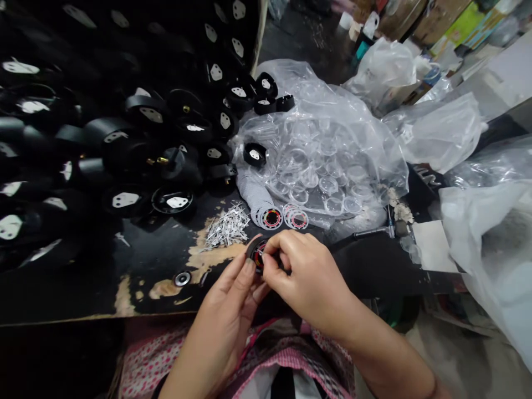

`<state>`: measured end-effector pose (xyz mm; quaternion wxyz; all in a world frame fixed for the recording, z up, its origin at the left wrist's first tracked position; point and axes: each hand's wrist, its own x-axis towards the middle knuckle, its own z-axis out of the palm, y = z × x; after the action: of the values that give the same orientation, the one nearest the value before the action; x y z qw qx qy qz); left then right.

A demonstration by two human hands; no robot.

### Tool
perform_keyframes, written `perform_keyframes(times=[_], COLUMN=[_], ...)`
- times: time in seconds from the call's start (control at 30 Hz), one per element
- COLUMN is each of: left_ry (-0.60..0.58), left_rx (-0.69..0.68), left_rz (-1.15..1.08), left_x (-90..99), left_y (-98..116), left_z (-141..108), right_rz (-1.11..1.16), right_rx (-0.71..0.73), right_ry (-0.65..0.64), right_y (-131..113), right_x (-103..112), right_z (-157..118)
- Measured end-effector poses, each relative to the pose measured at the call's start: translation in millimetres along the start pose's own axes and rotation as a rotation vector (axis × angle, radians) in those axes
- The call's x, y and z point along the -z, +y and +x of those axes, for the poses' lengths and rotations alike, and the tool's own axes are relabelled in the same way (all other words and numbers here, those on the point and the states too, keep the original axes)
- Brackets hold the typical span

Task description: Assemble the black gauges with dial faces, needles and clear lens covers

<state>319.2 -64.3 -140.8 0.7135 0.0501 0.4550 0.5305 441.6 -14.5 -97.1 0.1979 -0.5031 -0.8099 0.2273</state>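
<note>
My left hand (233, 299) wraps round a round black housing (251, 248) with a red and black dial inside, near the table's front edge. Over that dial my right hand (291, 263) pinches a small pale piece (261, 252), possibly a pointer; the fingertips hide most of it. Just behind the hands lies a pile of small silvery-white pointers (228, 226). Beside the pile, a fanned row of printed dials (272, 218) runs back to the left, with a few more dials (298, 219) at its right.
Many black round housings (172, 200) crowd the left. A plastic bag (328, 122) of clear round covers (328, 185) lies behind the dials. On the right are a screwdriver-like tool (372, 231) and a white card (434, 246). A small round part (182, 279) sits near the front edge.
</note>
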Motion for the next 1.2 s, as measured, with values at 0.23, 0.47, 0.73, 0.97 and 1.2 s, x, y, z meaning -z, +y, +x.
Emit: perform_keyframes(times=[0.23, 0.47, 0.73, 0.97, 1.2], left_ry=[0.016, -0.017, -0.037, -0.046, -0.041], left_rx=[-0.080, -0.027, 0.029, 0.045, 0.052], left_rz=[0.057, 0.040, -0.008, -0.007, -0.034], left_x=[10.5, 8.6, 9.3, 8.7, 10.0], left_y=[0, 5, 4, 3, 3], left_z=[6, 6, 10, 9, 7], right_rz=[-0.138, -0.421, -0.482, -0.329, -0.183], right_rx=[-0.351, -0.525, -0.523, -0.355, -0.359], right_ry=[0.156, 0.075, -0.025, 0.012, 0.217], right_y=[73, 107, 97, 88, 101], right_x=[31, 38, 39, 28, 28], right_z=[27, 36, 18, 15, 10])
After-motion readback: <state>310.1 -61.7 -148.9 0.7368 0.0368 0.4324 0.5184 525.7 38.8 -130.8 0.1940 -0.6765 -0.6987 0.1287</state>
